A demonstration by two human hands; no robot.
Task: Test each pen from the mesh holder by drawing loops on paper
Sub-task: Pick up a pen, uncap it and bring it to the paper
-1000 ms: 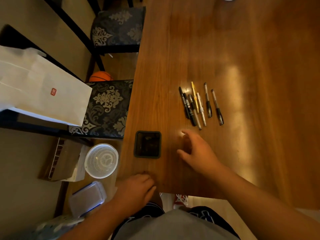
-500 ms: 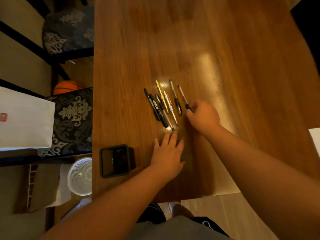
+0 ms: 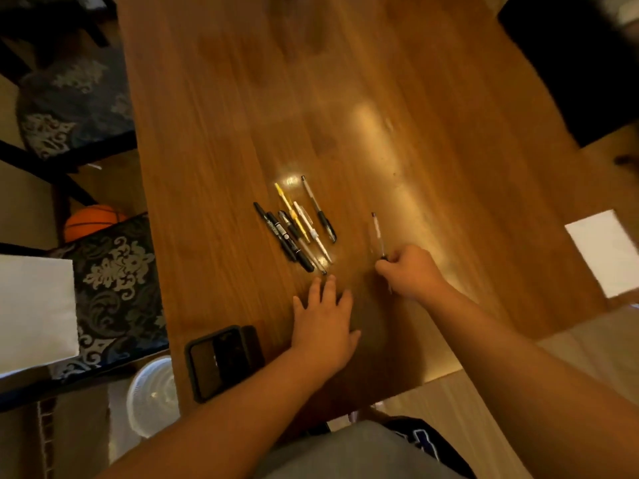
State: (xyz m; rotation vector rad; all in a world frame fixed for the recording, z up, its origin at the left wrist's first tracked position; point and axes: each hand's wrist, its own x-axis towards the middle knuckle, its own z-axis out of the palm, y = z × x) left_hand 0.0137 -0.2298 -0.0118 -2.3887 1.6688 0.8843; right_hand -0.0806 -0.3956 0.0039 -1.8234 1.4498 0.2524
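Several pens lie side by side on the wooden table. My right hand grips one clear pen with a black grip, lifted to the right of the row and pointing away from me. My left hand rests flat on the table just below the row, fingers spread. A black mesh holder stands near the table's front left edge, left of my left hand. A white sheet of paper shows at the far right edge.
Two patterned chairs stand left of the table, with an orange basketball between them. A white bag sits on the near chair. A white round basket is on the floor below the holder.
My right hand took the rightmost pen from the row and drew it to the right. My left hand came up from the table edge and now lies flat below the pens.
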